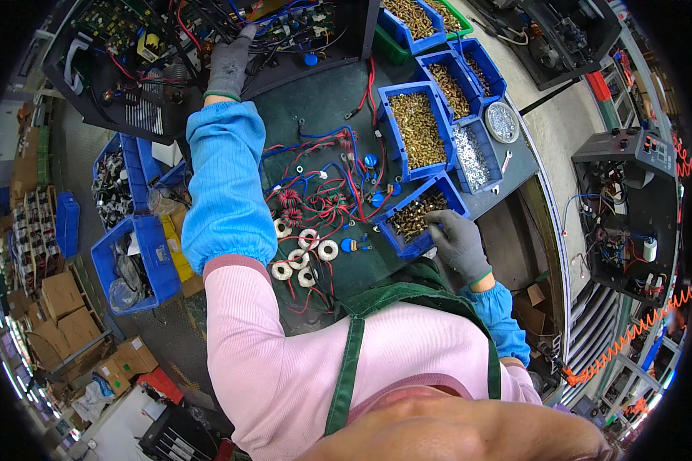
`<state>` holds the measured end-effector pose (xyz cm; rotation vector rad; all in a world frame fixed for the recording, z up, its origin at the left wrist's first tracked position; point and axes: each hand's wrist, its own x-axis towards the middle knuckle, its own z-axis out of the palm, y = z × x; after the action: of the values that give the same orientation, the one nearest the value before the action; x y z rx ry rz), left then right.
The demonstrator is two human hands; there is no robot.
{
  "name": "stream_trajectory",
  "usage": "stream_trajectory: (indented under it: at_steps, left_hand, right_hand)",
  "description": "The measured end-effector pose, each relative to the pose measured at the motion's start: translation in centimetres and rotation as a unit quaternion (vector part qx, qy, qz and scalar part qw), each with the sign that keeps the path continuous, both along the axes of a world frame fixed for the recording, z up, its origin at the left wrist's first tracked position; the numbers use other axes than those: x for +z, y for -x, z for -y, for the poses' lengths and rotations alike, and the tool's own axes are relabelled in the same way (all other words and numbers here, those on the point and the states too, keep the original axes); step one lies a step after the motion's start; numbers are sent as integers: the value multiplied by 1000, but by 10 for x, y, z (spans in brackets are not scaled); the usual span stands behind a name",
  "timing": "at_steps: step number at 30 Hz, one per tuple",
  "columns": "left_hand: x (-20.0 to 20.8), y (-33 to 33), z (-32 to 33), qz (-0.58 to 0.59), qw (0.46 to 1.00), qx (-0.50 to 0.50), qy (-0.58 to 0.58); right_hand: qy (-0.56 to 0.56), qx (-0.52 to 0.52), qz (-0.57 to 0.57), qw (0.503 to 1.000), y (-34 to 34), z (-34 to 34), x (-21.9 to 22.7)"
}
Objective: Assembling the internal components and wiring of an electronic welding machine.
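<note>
My left hand (229, 67), in a grey glove, reaches into an open black metal housing (300, 75) at the far side. Its fingers are closed among dark cables (273, 38); what they grip is partly hidden. My right hand (460, 247), gloved too, is at the near right edge of a blue bin (410, 247) of brass-coloured screws (417, 218). Those fingers are curled together over the screws, and anything between them is too small to make out. Between my arms lie red and blue wires with wound coils (332, 206) and several white ring cores (327, 250).
More blue bins (421, 170) of small metal fasteners stand at the back right, beside a round dish (502, 123) and a small wrench (506, 160). Blue bins (158, 296) of parts stand left of my arm. Another open black unit (627, 219) is farther right, near an orange coiled hose (630, 338).
</note>
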<state>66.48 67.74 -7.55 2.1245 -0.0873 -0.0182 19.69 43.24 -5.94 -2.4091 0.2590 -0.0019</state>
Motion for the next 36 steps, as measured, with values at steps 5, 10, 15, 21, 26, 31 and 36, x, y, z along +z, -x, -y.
stream_trajectory:
  at_steps: [5, 10, 15, 21, 26, 31, 36]
  left_hand:
    - [-4, 3, 1, -33, 992, 6, 123]
    - [62, 69, 35, -62, 974, 42, 212]
    - [67, 74, 34, -69, 984, 35, 161]
    - [30, 59, 24, -8, 957, 28, 287]
    - [16, 78, 21, 61, 942, 46, 328]
    - [0, 103, 14, 272, 938, 214, 5]
    - [17, 131, 35, 438, 887, 132, -67]
  right_hand:
    - [2, 4, 7, 1000, 0, 0, 0]
    - [-8, -11, 5, 1000, 2, 2, 0]
    - [-8, -6, 9, 1000, 2, 2, -2]
    - [-12, -6, 3, 1000, 1, 1, 0]
    - [-15, -4, 8, 1000, 2, 2, 1]
    - [-17, 1, 3, 1000, 2, 2, 2]
    - [-21, 0, 12, 1000, 2, 3, -1]
